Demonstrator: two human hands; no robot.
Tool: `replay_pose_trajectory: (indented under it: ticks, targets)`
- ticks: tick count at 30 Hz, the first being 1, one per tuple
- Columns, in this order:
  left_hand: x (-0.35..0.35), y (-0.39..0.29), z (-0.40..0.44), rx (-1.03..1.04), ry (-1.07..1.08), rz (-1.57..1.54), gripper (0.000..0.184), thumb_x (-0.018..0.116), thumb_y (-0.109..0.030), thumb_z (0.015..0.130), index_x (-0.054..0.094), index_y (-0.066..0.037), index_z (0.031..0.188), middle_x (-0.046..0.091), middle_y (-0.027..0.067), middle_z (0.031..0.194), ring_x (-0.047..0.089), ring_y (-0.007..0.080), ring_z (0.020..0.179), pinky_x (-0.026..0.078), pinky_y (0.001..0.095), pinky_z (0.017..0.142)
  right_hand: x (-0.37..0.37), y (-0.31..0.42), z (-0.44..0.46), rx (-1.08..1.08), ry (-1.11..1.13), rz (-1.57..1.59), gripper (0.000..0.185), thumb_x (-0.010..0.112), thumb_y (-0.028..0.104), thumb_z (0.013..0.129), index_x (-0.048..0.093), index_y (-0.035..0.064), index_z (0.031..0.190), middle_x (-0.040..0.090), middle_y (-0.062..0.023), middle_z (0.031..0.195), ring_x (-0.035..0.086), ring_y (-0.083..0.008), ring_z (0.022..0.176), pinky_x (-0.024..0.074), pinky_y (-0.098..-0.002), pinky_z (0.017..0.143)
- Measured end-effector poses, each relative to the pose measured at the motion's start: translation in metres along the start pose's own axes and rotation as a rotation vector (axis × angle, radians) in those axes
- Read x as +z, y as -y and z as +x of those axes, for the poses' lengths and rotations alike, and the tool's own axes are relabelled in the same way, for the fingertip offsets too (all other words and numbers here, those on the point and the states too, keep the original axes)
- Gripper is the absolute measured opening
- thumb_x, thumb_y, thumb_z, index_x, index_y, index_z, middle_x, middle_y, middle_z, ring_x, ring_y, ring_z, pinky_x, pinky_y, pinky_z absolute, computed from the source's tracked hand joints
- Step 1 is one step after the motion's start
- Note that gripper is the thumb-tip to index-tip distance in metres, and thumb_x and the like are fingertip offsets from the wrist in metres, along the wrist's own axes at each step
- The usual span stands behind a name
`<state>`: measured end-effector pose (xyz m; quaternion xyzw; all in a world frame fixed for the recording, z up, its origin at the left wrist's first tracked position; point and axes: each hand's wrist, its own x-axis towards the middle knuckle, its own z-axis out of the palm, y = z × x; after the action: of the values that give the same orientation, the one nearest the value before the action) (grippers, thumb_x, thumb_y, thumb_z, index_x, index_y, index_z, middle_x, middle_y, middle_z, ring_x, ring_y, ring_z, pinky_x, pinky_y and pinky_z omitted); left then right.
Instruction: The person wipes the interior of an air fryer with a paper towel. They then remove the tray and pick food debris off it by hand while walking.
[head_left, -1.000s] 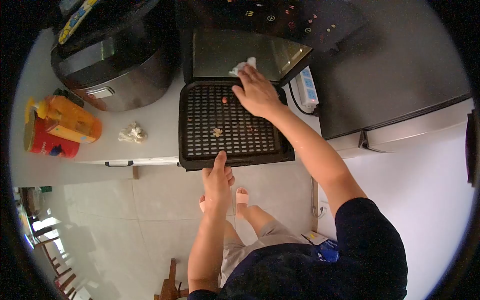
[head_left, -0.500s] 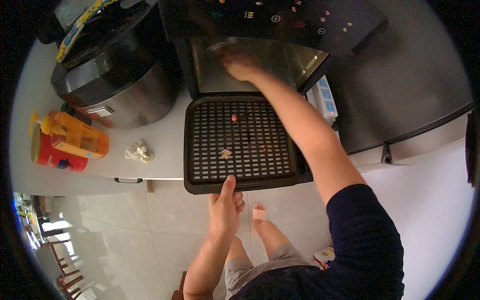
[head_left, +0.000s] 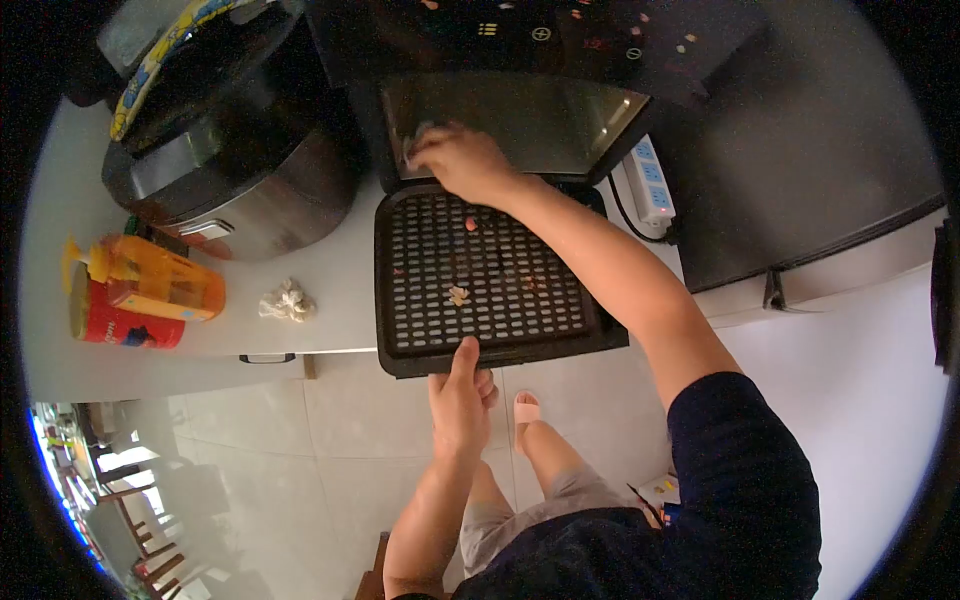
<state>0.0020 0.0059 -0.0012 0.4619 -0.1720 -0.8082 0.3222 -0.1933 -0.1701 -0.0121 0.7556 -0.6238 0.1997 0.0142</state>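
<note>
My left hand grips the front edge of a black slotted tray, thumb on top and fingers curled beneath. A few food bits lie on the tray, among them a reddish piece and a pale piece. Behind the tray is the glass panel of a black appliance. At the panel's left side my right hand is closed on a white tissue, partly hidden by the fingers and blurred.
A large cooker stands at the left. Nearer are an orange pump bottle, a red can and a crumpled tissue. A power strip lies right of the appliance. Food bits lie on the appliance's dark top.
My right hand has moved left across the glass panel with the tissue, then down to its lower left side. My left hand still grips the tray. The whole view has shifted.
</note>
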Motion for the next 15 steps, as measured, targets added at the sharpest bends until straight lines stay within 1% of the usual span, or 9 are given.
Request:
replay_pose_trajectory:
  ticks: [3,5,6,8,9,11,12,14,15]
  targets:
    - [-0.004,0.001,0.001,0.007,0.023,0.026,0.023,0.053,-0.021,0.086,0.04,-0.014,0.068,0.03,-0.0082,0.054,0.025,0.0029,0.045,0.019,0.0202,0.041,-0.018,0.009,-0.005,-0.017,0.057,0.045,0.027,0.047,0.006,0.08,0.064,0.0162,0.099,0.057,-0.0023,0.107,0.051,-0.0237,0.103,0.0431,-0.0369,0.088]
    - [-0.002,0.001,0.001,0.015,0.037,0.015,0.023,0.054,-0.022,0.086,0.04,-0.015,0.069,0.03,-0.0083,0.054,0.024,0.0029,0.044,0.019,0.0203,0.04,-0.005,-0.017,0.023,0.129,0.122,-0.037,0.03,0.045,0.006,0.082,0.061,0.0154,0.105,0.057,-0.0049,0.11,0.053,-0.0254,0.101,0.0429,-0.0382,0.088]
    - [0.002,0.001,0.002,0.015,-0.007,-0.003,0.026,0.055,-0.021,0.085,0.039,-0.016,0.066,0.029,-0.0081,0.051,0.023,0.0032,0.042,0.018,0.021,0.039,0.007,-0.039,0.037,0.196,0.049,0.091,0.031,0.043,0.009,0.083,0.059,0.0142,0.109,0.055,-0.0079,0.113,0.053,-0.0283,0.101,0.0427,-0.0398,0.087]
    - [0.002,0.0,0.004,0.022,-0.057,-0.02,0.029,0.056,-0.02,0.085,0.037,-0.017,0.063,0.028,-0.0079,0.048,0.022,0.0036,0.04,0.016,0.0216,0.037,0.003,-0.042,0.067,0.413,0.184,0.167,0.031,0.041,0.008,0.083,0.059,0.0134,0.108,0.054,-0.0095,0.115,0.053,-0.0298,0.101,0.0428,-0.04,0.087]
    - [0.001,0.001,0.004,0.014,-0.04,-0.026,0.029,0.056,-0.021,0.085,0.037,-0.016,0.063,0.028,-0.0079,0.048,0.022,0.0036,0.04,0.016,0.0215,0.037,0.007,-0.034,0.065,0.41,0.186,0.174,0.031,0.041,0.008,0.083,0.059,0.0134,0.108,0.054,-0.0095,0.115,0.053,-0.0298,0.101,0.0428,-0.04,0.087]
    - [0.0,0.002,0.004,0.003,-0.021,-0.029,0.028,0.056,-0.021,0.085,0.037,-0.016,0.064,0.028,-0.0078,0.048,0.022,0.0036,0.04,0.017,0.0215,0.037,0.015,-0.01,0.046,0.36,0.117,-0.018,0.027,0.044,0.009,0.082,0.06,0.0118,0.104,0.057,-0.0101,0.11,0.055,-0.0297,0.097,0.0446,-0.0383,0.084]
    - [0.001,0.003,0.004,-0.003,-0.033,-0.036,0.027,0.055,-0.021,0.085,0.038,-0.016,0.064,0.029,-0.0079,0.048,0.022,0.0037,0.04,0.016,0.0215,0.037,0.011,-0.004,0.031,0.361,0.119,-0.015,0.027,0.044,0.009,0.082,0.06,0.0118,0.104,0.057,-0.0101,0.11,0.055,-0.0297,0.097,0.0446,-0.0383,0.084]
    - [0.001,0.001,0.005,-0.01,-0.045,-0.038,0.027,0.055,-0.021,0.085,0.039,-0.016,0.065,0.029,-0.0079,0.048,0.023,0.0038,0.04,0.016,0.0214,0.037,-0.004,-0.003,-0.001,-0.163,-0.07,0.032,0.022,0.049,0.012,0.081,0.061,0.0101,0.1,0.058,-0.0113,0.106,0.056,-0.0294,0.094,0.0465,-0.0383,0.08]
    - [0.002,0.001,0.005,0.009,-0.046,-0.027,0.026,0.055,-0.021,0.085,0.039,-0.016,0.065,0.03,-0.0078,0.049,0.023,0.0036,0.04,0.017,0.0212,0.037,-0.009,-0.007,-0.004,-0.161,-0.067,0.032,0.022,0.049,0.012,0.081,0.061,0.0101,0.1,0.058,-0.0113,0.106,0.056,-0.0294,0.094,0.0465,-0.0383,0.08]
